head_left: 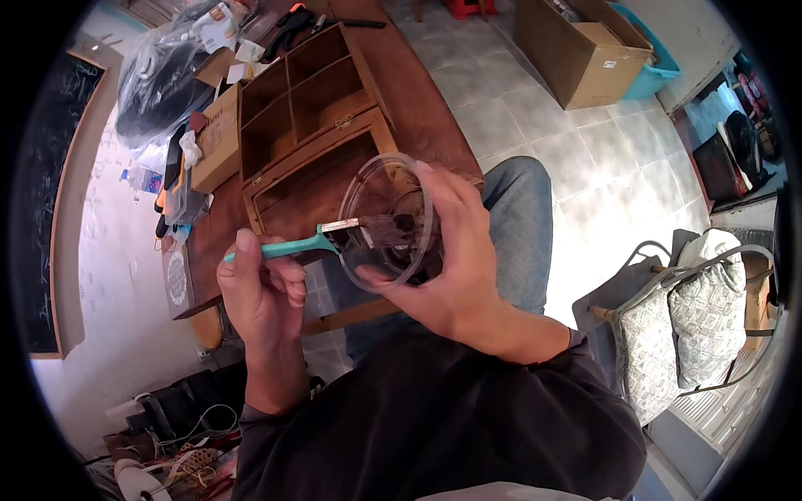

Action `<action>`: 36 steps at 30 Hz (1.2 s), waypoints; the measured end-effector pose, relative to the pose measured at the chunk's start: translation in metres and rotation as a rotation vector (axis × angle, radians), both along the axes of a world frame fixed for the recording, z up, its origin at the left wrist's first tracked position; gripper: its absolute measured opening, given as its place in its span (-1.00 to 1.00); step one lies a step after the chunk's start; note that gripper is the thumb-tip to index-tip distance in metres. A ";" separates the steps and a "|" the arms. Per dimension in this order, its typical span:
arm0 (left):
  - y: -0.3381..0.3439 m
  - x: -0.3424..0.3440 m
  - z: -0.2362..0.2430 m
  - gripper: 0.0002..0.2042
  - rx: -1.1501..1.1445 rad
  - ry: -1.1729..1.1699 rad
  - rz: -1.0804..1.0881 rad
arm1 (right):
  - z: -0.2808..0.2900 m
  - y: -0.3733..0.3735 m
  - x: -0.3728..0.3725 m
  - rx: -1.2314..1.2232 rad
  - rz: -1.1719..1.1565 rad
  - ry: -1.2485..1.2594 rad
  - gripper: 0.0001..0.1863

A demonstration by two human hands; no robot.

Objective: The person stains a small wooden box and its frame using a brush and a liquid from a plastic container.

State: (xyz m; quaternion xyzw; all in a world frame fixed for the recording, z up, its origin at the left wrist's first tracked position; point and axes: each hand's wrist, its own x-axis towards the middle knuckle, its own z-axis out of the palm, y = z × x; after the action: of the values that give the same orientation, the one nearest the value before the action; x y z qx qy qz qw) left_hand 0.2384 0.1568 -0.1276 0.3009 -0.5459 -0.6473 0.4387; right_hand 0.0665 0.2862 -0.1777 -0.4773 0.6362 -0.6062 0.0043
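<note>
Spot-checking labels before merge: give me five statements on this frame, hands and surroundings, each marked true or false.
1. The left hand holds a brush by its teal handle. True.
2. The right hand grips a clear plastic tub. True.
3. The bristles are outside the tub. False: they are inside it.
4. A wooden box divided into compartments is on the table. True.
5. The patterned cushions are at the picture's left. False: they are at the right.
</note>
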 end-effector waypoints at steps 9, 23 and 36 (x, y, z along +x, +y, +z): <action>-0.011 -0.017 -0.003 -0.61 0.240 0.130 0.114 | -0.009 -0.008 -0.014 -0.018 0.011 0.025 0.09; -0.057 -0.047 0.008 -0.79 -0.774 -0.281 -0.062 | -0.060 0.043 -0.056 -0.100 -0.150 -0.200 0.20; -0.051 -0.043 0.008 -0.81 -0.537 -0.320 -0.054 | -0.060 0.053 -0.058 -0.091 -0.176 -0.241 0.19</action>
State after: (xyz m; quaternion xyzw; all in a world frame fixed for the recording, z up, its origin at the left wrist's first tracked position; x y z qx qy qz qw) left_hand 0.1952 0.1056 -0.1200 0.2579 -0.7672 -0.4358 0.3936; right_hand 0.0090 0.3388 -0.2379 -0.3432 0.6424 -0.6852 0.0059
